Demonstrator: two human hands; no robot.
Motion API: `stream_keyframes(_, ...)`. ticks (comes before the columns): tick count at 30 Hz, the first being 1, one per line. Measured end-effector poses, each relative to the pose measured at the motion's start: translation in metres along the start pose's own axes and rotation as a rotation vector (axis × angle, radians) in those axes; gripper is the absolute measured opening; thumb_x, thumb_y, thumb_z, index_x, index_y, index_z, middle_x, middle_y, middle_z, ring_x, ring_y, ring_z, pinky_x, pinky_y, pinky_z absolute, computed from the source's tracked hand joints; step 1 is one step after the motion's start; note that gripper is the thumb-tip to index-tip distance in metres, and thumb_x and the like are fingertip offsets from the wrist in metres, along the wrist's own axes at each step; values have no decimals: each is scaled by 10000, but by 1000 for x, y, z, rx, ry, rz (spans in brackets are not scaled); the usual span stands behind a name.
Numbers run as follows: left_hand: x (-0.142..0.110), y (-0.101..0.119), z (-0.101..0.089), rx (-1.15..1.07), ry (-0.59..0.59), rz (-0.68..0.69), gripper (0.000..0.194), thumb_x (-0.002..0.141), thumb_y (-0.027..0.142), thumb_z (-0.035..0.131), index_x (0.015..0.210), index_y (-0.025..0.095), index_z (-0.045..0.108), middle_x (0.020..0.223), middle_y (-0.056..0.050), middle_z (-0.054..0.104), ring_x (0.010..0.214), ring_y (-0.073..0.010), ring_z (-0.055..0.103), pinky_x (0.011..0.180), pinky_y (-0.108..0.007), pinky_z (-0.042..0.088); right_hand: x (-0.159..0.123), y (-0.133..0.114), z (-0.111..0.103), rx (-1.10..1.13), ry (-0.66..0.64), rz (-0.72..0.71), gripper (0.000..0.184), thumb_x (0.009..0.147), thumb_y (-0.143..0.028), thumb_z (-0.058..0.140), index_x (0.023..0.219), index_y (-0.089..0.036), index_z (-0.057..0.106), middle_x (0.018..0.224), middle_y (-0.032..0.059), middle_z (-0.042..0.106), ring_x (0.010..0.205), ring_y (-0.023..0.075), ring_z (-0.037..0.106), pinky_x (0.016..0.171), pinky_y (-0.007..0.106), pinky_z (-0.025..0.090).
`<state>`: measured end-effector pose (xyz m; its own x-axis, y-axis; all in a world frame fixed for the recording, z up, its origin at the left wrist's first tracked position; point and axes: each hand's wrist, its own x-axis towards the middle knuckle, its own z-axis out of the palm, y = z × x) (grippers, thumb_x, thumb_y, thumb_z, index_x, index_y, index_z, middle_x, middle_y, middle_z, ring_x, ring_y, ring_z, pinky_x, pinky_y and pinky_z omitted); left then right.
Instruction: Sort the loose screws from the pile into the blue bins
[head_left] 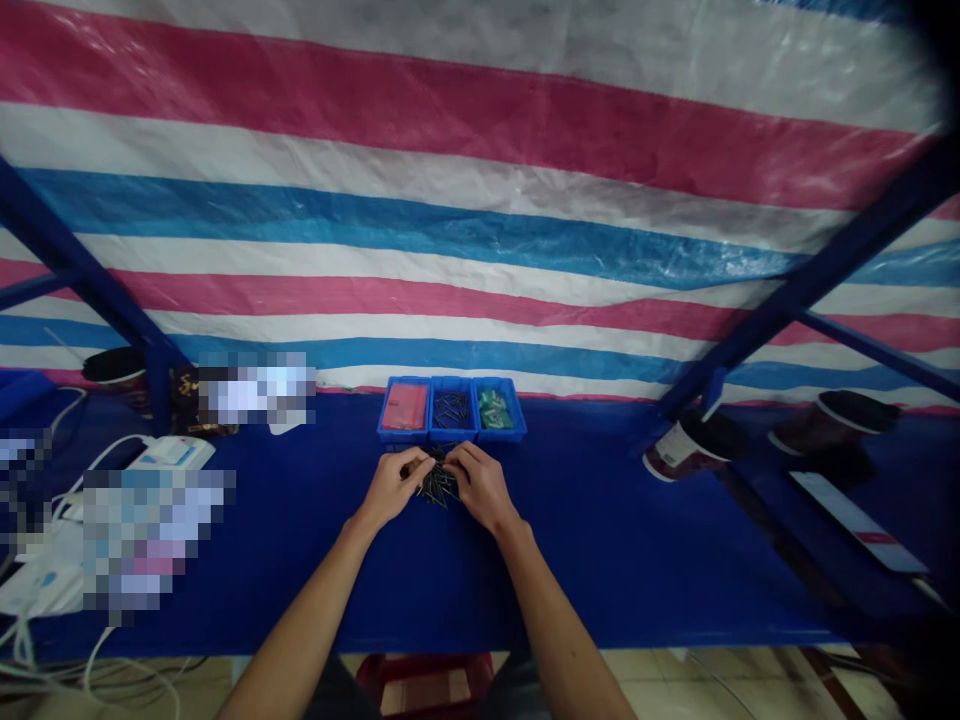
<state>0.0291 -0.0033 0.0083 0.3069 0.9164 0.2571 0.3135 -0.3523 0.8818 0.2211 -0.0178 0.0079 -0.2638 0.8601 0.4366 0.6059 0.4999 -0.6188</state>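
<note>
Blue tabletop (592, 565) is backed by a pink, white and blue striped tarpaulin (480, 235). Three blue plastic bins (451, 438) are lined up at the far edge, with a red packet (404, 407) in the left bin, dark nails (451, 410) in the middle bin and a green packet (493, 409) in the right bin. A loose bunch of nails (437, 482) is held just near the bins, the grip of the left hand (388, 490) and right hand (481, 488) clamped on it from both sides.
</note>
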Motion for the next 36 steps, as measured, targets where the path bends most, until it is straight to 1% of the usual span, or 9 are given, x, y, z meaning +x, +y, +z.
stream_keyframes(4,-1,2,-1,-3,-24,-5,335,954,418,521,807,150,660,568,22,563,516,-111,491,539,-207,352,0,-2,1,-1,-2,6,165,970,-176,506,967,-219,665,952,52,654,885,178,620,808,268,473)
stream_keyframes(10,-1,0,-1,-4,-14,0,357,967,408,489,782,147,646,599,11,580,535,-110,499,552,-207,352,-1,-4,4,-15,46,-4,185,995,-218,487,1012,-220,671,967,62,661,910,184,624,829,278,478)
stream_keyframes(15,0,-3,0,-2,-11,14,318,958,403,514,872,145,679,593,16,580,528,-111,500,557,-208,363,-2,-1,9,-13,54,-43,217,1010,-246,484,1085,-225,687,1025,69,671,953,186,630,872,286,480)
stream_keyframes(20,0,-5,2,17,5,16,292,925,417,570,906,154,694,572,23,581,526,-119,510,553,-210,366,-3,3,12,-45,38,-32,250,1015,-248,470,1084,-231,709,970,71,686,897,184,642,842,284,487)
stream_keyframes(29,1,-4,0,2,-16,2,344,945,450,523,866,158,686,581,13,594,530,-127,513,576,-219,377,-3,-1,12,1,48,-33,268,1019,-267,473,1143,-253,710,997,65,699,909,175,655,846,282,499)
stream_keyframes(32,1,-4,1,15,-25,3,337,943,439,524,835,162,683,577,13,598,527,-126,511,575,-217,372,-3,-1,12,32,65,-31,264,1016,-267,482,1156,-265,706,1035,56,701,933,172,659,863,279,498)
stream_keyframes(36,1,-3,1,35,-29,15,321,949,413,519,843,161,689,573,15,597,516,-122,505,569,-216,370,-3,-1,12,26,58,-25,270,1026,-265,462,1130,-265,711,1013,50,696,907,165,655,840,267,488)
